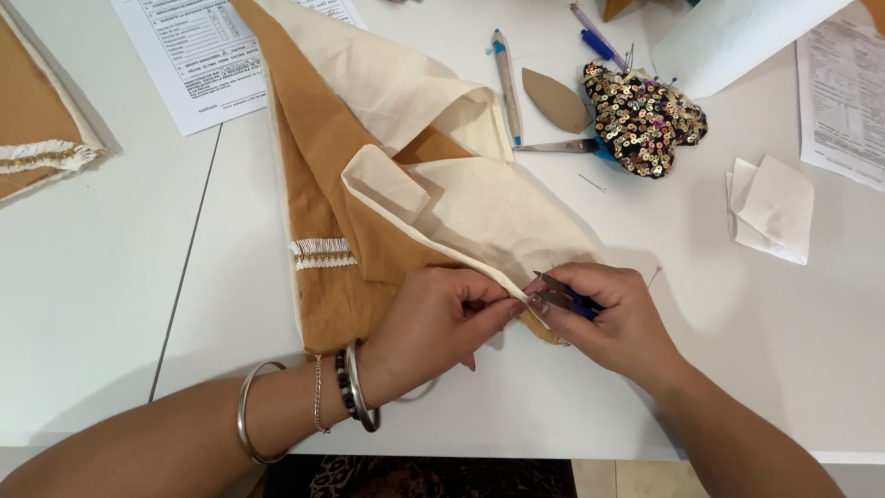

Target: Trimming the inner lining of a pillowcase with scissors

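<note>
A folded piece of tan and cream fabric lies on the white table, with a white fringe trim on its left part. My left hand pinches the cream edge of the fabric near the front. My right hand holds small blue-handled thread snips with their tips at that same fabric edge, right beside my left thumb. Bracelets and bangles circle my left wrist.
A sequined pin cushion with pins, scissors, a pen and a brown leaf-shaped cutout lie behind the fabric. Folded white cloth pieces sit at right. Printed sheets and another tan fabric piece lie at left.
</note>
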